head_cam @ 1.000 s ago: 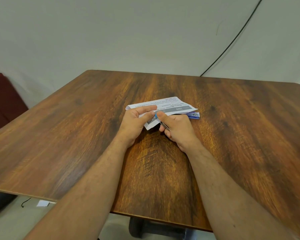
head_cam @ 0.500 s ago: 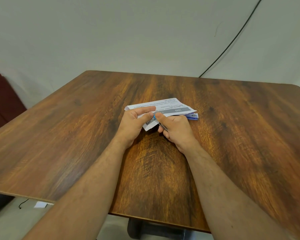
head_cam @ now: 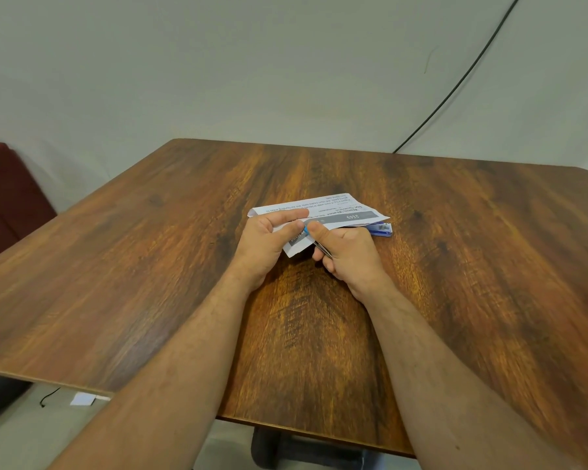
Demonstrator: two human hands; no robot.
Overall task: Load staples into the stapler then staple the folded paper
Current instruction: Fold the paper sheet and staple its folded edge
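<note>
Small stapler with a blue tip and metal body (head_cam: 314, 239): clamped over the near corner of the folded white printed paper (head_cam: 333, 213), right between the two hands. Right hand (head_cam: 348, 254) is curled round the stapler, thumb on top. Left hand (head_cam: 269, 240) pinches the paper next to it, fingers on top. Blue staple box (head_cam: 382, 228) sits on the wooden surface (head_cam: 455, 266) just beyond the right hand, partly under the paper. Judgement: loading looks done, stapling in hand; can't tell if a staple has gone through yet.
</note>
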